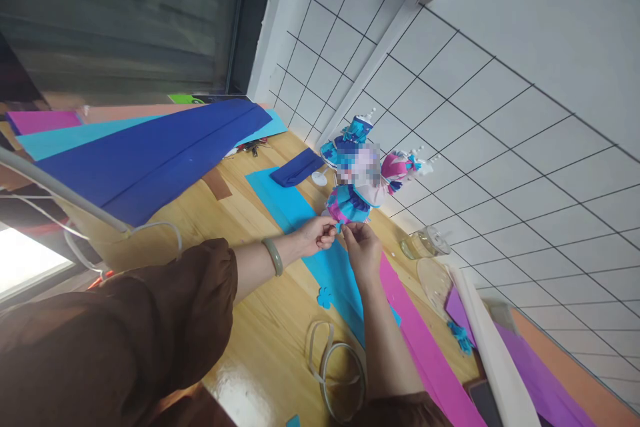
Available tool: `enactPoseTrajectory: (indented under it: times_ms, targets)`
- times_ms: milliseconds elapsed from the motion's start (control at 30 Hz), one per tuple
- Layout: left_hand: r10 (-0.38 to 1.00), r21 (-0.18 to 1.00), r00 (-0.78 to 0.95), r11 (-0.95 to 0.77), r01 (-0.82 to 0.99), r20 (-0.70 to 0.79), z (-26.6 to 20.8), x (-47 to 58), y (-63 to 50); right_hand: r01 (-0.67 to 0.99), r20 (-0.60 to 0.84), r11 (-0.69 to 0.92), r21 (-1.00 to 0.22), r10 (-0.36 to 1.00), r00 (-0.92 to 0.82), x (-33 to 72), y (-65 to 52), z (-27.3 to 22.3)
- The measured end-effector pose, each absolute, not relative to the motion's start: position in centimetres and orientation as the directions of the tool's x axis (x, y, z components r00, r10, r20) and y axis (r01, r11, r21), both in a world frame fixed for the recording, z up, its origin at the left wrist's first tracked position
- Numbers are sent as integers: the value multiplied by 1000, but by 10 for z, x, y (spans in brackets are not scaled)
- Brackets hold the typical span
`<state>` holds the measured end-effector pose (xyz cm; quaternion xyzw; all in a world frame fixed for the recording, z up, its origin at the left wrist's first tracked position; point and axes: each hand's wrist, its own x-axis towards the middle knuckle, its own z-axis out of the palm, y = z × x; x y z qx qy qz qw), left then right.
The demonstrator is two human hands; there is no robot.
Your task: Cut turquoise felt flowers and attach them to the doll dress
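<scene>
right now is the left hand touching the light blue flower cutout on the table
Apart: the head view shows light blue paper strip and wooden tabletop between the left hand and the flower cutout.

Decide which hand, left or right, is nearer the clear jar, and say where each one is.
Right. In the picture, the right hand is left of the clear jar, with a gap between; the left hand is farther left, beyond the right hand.
</scene>
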<state>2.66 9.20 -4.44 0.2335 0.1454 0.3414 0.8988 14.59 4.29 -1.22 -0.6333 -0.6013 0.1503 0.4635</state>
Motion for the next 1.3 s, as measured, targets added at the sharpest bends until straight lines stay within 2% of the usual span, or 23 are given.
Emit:
enactPoseTrajectory:
  times_ms: [333, 600, 800, 1100, 1300]
  targets:
    - [681, 544, 726, 646, -536, -93, -42, 25, 91, 653, 387, 136, -745, 885, 258, 147, 40, -10]
    - [712, 594, 701, 585, -553, -49, -43, 26, 90, 533, 277, 78, -842, 912, 304, 158, 21, 2]
    - [752, 674, 659, 502, -542, -30, -43, 26, 87, 481, 219, 52, -875, 930, 297, 167, 7, 6]
    - [752, 692, 658, 494, -526, -37, -41, 24, 88, 382, 127, 18, -924, 957, 262, 175, -9, 4]
    - [728, 692, 683, 524, -497, -60, -43, 25, 88, 359, 128, 27, -933, 957, 262, 180, -17, 5]
